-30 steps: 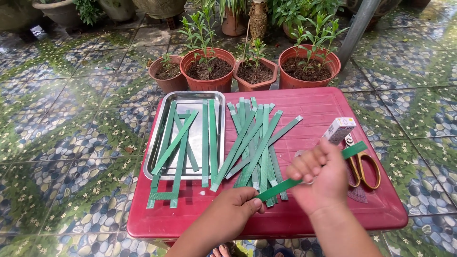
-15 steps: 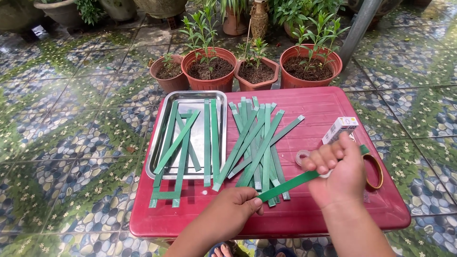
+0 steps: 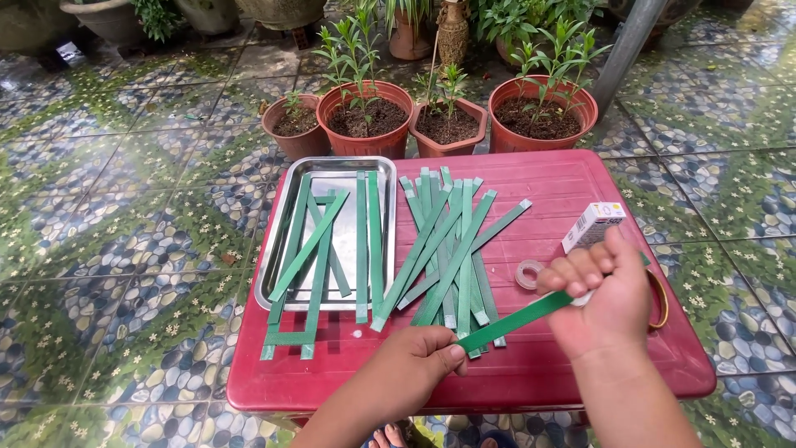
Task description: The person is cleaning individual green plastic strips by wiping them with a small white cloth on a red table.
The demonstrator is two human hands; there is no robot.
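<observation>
Lower right of frame: right hand (image 3: 609, 299) closed around one end of a green strip (image 3: 514, 321), fingers (image 3: 572, 278) curled tight. Left hand (image 3: 414, 373) at bottom centre pinching the other end. Strip held just above the red counter (image 3: 580, 373). More strips (image 3: 448, 245) piled mid-frame, tray (image 3: 340, 166) to their left, tape roll (image 3: 528, 274) and small box (image 3: 590, 226) near the right hand.

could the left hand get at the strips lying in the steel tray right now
Probably yes: the left hand only pinches one green strip, and nothing stands between it and the tray.
</observation>
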